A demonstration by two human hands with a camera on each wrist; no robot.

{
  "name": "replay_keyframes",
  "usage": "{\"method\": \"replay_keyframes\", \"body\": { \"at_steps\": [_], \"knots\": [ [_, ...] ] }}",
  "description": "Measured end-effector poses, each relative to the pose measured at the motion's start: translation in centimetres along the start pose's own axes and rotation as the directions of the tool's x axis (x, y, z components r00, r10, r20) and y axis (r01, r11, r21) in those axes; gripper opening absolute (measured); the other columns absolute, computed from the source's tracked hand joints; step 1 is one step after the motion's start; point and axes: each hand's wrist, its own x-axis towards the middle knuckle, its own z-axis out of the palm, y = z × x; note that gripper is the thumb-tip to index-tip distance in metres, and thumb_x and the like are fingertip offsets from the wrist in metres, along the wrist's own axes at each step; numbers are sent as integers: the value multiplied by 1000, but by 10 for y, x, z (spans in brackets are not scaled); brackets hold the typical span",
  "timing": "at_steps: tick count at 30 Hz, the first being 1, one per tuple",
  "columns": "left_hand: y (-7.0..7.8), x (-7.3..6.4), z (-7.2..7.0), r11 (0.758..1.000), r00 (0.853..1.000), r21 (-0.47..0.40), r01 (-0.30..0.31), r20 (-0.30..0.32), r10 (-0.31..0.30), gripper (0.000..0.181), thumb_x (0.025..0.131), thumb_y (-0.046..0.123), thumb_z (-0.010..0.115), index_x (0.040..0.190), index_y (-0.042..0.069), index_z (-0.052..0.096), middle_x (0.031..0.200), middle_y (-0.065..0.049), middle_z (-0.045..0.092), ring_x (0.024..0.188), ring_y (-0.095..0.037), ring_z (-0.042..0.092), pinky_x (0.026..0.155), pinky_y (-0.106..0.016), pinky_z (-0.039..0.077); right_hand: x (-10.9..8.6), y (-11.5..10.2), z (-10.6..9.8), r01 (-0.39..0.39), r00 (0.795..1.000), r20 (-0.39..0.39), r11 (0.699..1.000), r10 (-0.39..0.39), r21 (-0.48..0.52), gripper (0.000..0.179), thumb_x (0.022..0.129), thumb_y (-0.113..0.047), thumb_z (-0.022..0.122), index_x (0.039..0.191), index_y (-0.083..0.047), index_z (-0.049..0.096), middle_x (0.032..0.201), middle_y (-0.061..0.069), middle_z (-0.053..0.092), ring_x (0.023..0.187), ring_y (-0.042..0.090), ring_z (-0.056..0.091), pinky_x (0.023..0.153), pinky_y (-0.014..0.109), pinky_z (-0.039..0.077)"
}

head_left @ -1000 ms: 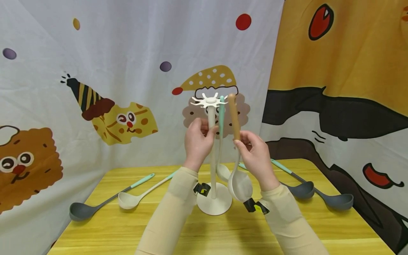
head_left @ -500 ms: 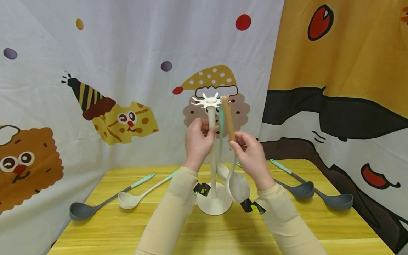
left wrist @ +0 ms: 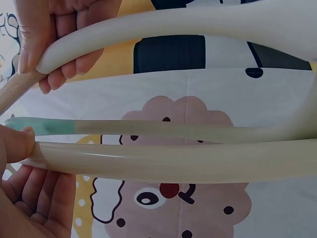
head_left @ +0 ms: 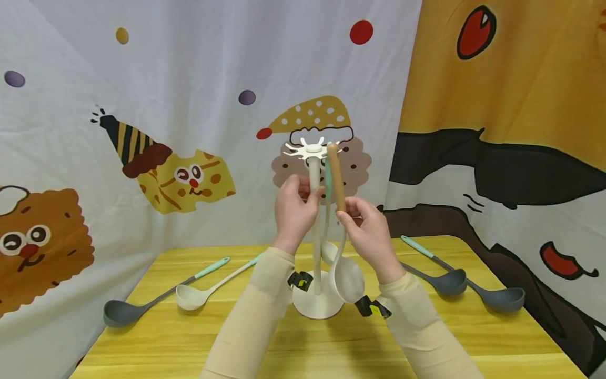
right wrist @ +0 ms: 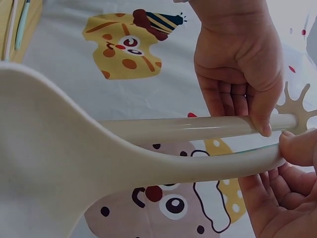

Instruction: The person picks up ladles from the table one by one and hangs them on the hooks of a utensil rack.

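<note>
A cream utensil stand (head_left: 312, 305) with a ring of hooks (head_left: 312, 149) on top stands upright mid-table. My left hand (head_left: 295, 210) holds its post, thumb in front, below the hooks. At the lower end of its wooden handle, a cream ladle (head_left: 349, 280) is pinched by my right hand (head_left: 369, 234). The ladle's bowl points down beside the post, and its handle top is at the right-hand hooks; I cannot tell whether it touches one. Behind it, a cream utensil with a mint handle (left wrist: 44, 126) hangs from the stand, partly hidden.
On the wooden table (head_left: 284, 347), a grey ladle (head_left: 120, 314) and a cream ladle (head_left: 191, 298) lie at left. Two grey ladles, one inner (head_left: 450, 283) and one outer (head_left: 504, 300), lie at right. A printed cloth (head_left: 199, 79) hangs behind.
My right hand has brought the wooden-handled ladle leftward and slightly down, closer to the post, so its handle now overlaps the hooks in view. The left hand keeps its place on the post.
</note>
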Motion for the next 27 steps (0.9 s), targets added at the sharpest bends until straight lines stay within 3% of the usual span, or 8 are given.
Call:
{"method": "replay_keyframes", "body": {
  "at_steps": [16,27],
  "knots": [
    [-2,6,0,1000,1000,9,8,4,-8,18,89,13,75,95,3,61,88,-9,62,77,-21,63,66,-33,54,8,5,5,-51,998,26,999,51,-2,20,95,-8,67,113,-1,66,99,11,64,91,24,61,77,39,54],
    [0,6,0,1000,1000,-6,12,-4,-12,19,88,12,76,95,2,62,88,-9,63,77,-21,64,68,-31,54,6,8,4,-33,999,31,999,33,-10,21,92,-8,70,112,-1,67,97,11,65,89,24,62,77,40,55]
  ]
}}
